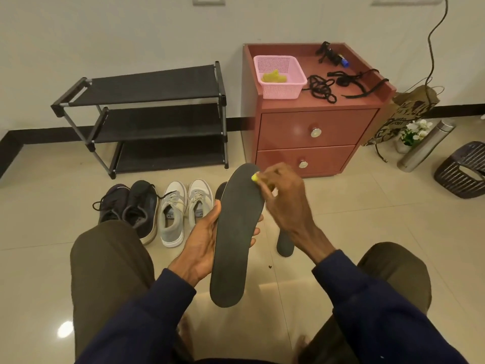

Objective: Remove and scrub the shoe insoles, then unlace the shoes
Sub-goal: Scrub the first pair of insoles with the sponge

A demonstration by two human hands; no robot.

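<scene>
Gripping the dark insole (pixel 236 245) mid-length above the knees, left hand (pixel 202 240) curled round it. Right hand (pixel 284 200) pinched a yellow scrubber (pixel 255 176) on its toe end. Second insole (pixel 284 245), white shoes (pixel 183 208) and dark shoes (pixel 131 206) lay on the beige tiled floor (pixel 367 219). Black laces (pixel 322 88) lay mid-top on the cabinet (pixel 283 127), pink basket (pixel 280 93) at its front-left corner.

I see even, warm indoor light from overhead, one bright glare spot on the glossy floor (pixel 65 329), soft shadow beneath the shoe rack (pixel 154 86), edges bowed by the wide lens, right hand (pixel 282 198) slightly motion-blurred
</scene>
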